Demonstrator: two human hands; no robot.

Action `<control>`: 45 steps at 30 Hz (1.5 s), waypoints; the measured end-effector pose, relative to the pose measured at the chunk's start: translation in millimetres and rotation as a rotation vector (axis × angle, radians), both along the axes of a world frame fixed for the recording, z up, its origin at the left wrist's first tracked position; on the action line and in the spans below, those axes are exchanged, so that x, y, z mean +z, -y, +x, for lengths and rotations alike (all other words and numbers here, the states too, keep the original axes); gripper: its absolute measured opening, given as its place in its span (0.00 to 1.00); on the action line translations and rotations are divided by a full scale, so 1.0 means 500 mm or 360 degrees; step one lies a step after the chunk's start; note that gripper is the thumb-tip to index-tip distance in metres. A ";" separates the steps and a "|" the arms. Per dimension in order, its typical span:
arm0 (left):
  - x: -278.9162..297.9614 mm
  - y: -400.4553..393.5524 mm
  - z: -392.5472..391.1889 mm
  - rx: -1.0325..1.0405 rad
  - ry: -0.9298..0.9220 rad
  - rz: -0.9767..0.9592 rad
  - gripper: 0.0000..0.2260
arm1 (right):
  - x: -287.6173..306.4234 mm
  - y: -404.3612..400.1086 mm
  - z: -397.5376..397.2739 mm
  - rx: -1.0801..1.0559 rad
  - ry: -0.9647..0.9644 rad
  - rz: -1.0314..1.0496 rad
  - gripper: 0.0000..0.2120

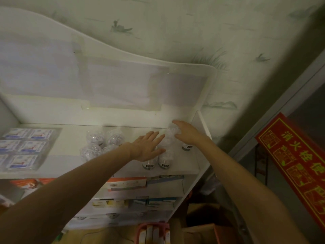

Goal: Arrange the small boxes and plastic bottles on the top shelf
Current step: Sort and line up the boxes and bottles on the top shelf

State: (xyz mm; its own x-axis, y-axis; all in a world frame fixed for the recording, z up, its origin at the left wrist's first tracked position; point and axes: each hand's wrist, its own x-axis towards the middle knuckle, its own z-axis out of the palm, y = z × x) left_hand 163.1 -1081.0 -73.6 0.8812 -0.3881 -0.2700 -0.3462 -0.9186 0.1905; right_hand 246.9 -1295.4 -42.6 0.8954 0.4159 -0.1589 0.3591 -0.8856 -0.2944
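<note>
Bottom centre of the frame: a pink basket (153, 228) with upright cartons is seen, with brown cardboard boxes (202, 224) to its right. Lower shelves (140, 201), centre: rows of flat packets are shown edge-on, print too blurred to be read.

Two bare forearms are extended from the lower corners up to the top shelf (70, 138).

Left hand (147, 147), centre: fingers are held straight and spread, palm laid flat against the left side of a bottle cluster (165, 155). Nothing is gripped.

Right hand (186, 132), just right of centre: fingers are held straight, pressed against the right side of the same cluster. Nothing is gripped.

Bottle cluster, right end of the top shelf, between the two hands: clear plastic bottles with dark labelled bands are noted; two stand at the shelf's front edge, one (187, 147) under the right wrist. The count is uncertain through blur.

Second group of four clear bottles (102, 143), centre-left of the shelf, well apart from the hands.

Small boxes (24, 148), left end of the shelf: white and blue, wrapped in clear film, laid flat in two columns.

Back panel (105, 85): white, with taped clear sheets. Patterned wall (175, 23) above. A red sign (299, 164) with yellow characters is seen at right.
</note>
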 end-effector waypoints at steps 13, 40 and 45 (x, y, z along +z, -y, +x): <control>0.003 0.002 0.003 0.0012 -0.0029 0.0000 0.34 | 0.004 0.015 -0.011 -0.0115 0.0131 -0.0316 0.37; 0.009 0.005 0.005 0.0000 0.0034 0.0029 0.36 | 0.076 0.038 -0.041 -0.0568 -0.0044 0.0338 0.37; 0.014 0.004 0.000 -0.0009 0.0020 0.0026 0.38 | 0.077 0.050 -0.035 -0.0555 -0.0179 0.0569 0.32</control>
State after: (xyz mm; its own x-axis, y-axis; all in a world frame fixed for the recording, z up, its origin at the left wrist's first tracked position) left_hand 162.9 -1083.1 -66.5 0.8824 -0.3886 -0.2652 -0.3536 -0.9196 0.1710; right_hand 229.3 -1320.3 -4.2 0.9762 0.1413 -0.1646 0.0089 -0.7842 -0.6205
